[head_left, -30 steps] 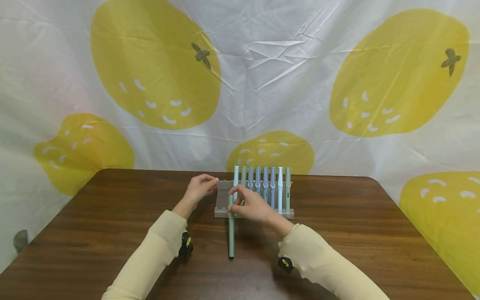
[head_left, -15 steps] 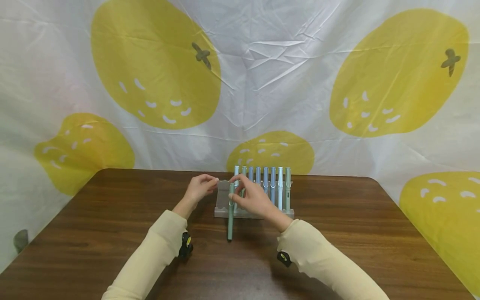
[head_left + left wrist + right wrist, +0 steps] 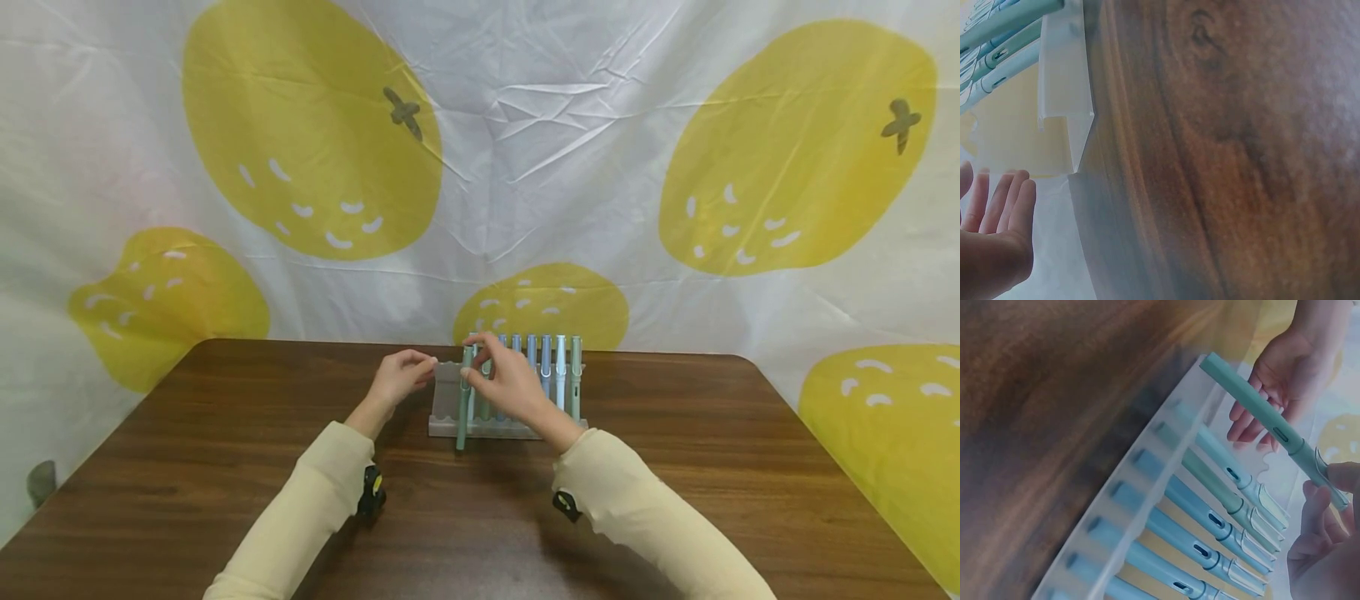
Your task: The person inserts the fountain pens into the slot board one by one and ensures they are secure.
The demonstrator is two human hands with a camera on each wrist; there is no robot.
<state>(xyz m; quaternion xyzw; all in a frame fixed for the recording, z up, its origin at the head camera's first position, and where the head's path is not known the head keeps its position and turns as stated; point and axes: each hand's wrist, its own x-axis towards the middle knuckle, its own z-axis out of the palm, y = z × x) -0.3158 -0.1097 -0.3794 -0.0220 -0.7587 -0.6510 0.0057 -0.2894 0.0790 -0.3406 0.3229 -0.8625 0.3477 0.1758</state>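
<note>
A green fountain pen point(image 3: 462, 408) with a metal clip is pinched near its clip end by my right hand point(image 3: 510, 390). The pen hangs tilted over the left part of a clear pen stand point(image 3: 510, 428), its lower end overlapping the front lip. In the right wrist view, the held pen point(image 3: 1250, 403) lies apart from the row of pens point(image 3: 1188, 528) slotted in the stand. My left hand point(image 3: 396, 383) holds the stand's upper left corner between thumb and fingertips. In the left wrist view, several fingers of the left hand point(image 3: 1004, 250) reach the stand's side edge.
Several blue, light blue and green pens point(image 3: 561, 383) lean side by side in the stand, some hidden by the right hand. The brown wooden table point(image 3: 675, 467) spreads around it. A white cloth with yellow fruit prints point(image 3: 540, 200) hangs behind the table.
My right hand has moved up and away from me, carrying the green pen from in front of the stand to over its left part. The left hand has stayed at the corner.
</note>
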